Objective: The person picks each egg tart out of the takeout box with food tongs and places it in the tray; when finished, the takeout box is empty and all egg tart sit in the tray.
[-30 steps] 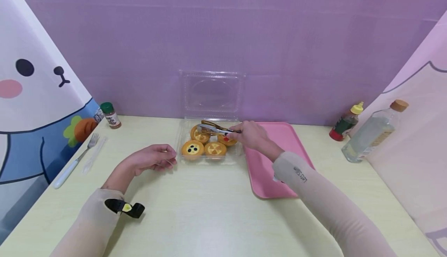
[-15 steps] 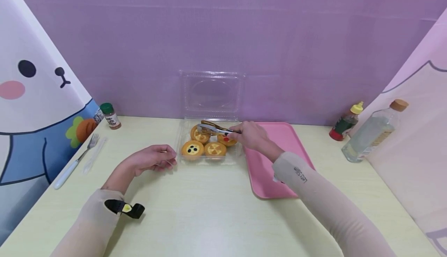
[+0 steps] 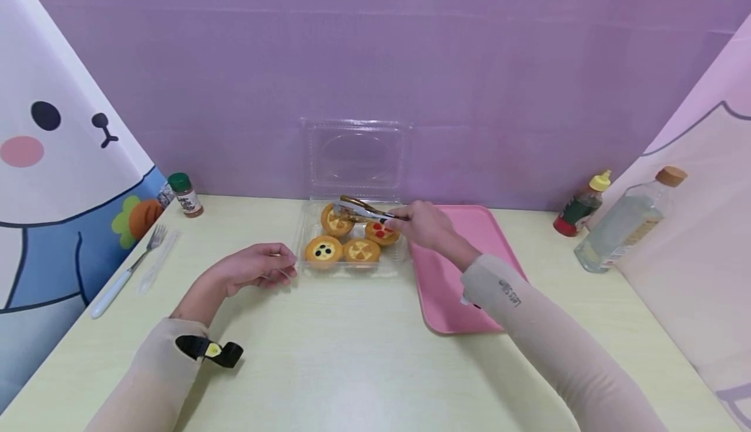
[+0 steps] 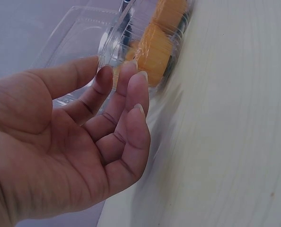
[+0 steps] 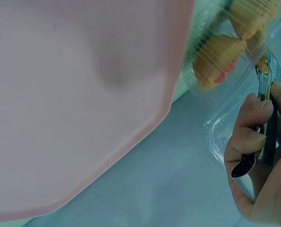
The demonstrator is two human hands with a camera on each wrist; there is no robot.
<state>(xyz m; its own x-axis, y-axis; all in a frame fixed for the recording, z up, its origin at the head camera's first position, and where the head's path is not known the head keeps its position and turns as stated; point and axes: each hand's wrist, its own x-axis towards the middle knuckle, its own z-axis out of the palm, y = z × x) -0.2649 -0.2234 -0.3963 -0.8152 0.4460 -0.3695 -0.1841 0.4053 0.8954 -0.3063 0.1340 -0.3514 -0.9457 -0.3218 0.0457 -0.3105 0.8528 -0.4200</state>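
In the head view a clear plastic clamshell box (image 3: 390, 270) stands with its lid raised against the wall. Several egg tarts sit inside: one with dark berries (image 3: 324, 250), one with red topping (image 3: 382, 232), others with a pale pattern. My left hand (image 3: 258, 267) is at the box's left edge, thumb and index finger pinching its rim, as the left wrist view shows. With my right hand (image 3: 427, 223) I grip a pair of tongs (image 3: 366, 210); their tips overlap the back left tart (image 3: 337, 221) in the head view.
A pink tray (image 3: 437, 302) lies right of the box, partly under my right forearm. Farther right stand a sauce bottle (image 3: 577, 207) and a corked glass bottle (image 3: 622, 230). At the left are a spice jar (image 3: 186, 196), a fork (image 3: 129, 272) and a clear wrapped utensil (image 3: 158, 262).
My right hand has shifted slightly right and up with the tongs, and the red-topped tart shows more fully. My left hand stays at the box edge.
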